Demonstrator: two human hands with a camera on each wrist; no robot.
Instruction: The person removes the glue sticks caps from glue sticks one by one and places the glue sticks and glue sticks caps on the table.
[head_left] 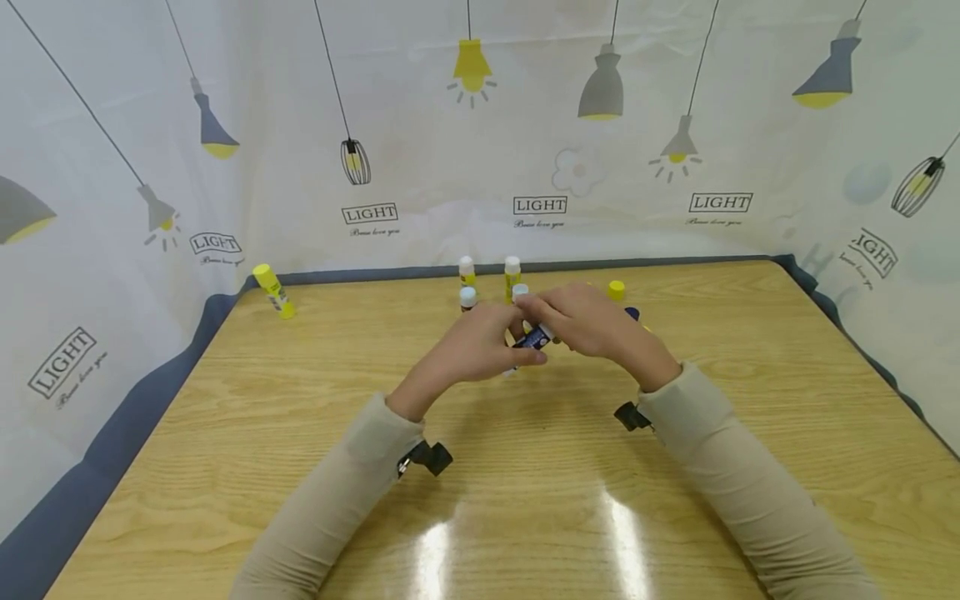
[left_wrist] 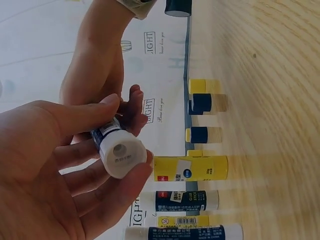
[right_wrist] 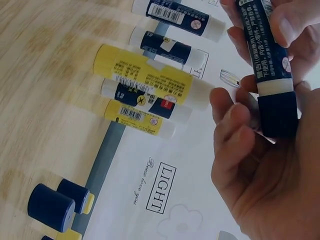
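Both hands meet around one navy glue stick [head_left: 534, 338], held tilted above the table. My left hand [head_left: 476, 343] grips its body, thumb along one side and fingers on the other. In the left wrist view the round white end [left_wrist: 125, 154] of this stick faces the camera. My right hand [head_left: 588, 321] is at the opposite end and holds the navy cap [right_wrist: 278, 115] in its fingers. A white band [right_wrist: 274, 87] shows between cap and labelled body in the right wrist view. Behind the hands stand several glue sticks, among them a large yellow one [right_wrist: 145, 75].
A yellow glue stick [head_left: 275, 292] stands alone at the far left of the wooden table [head_left: 315, 467]. Loose caps, including a yellow one [head_left: 617, 290] and a navy one [right_wrist: 50, 207], stand to the right. A printed cloth [head_left: 420, 158] hangs behind the table.
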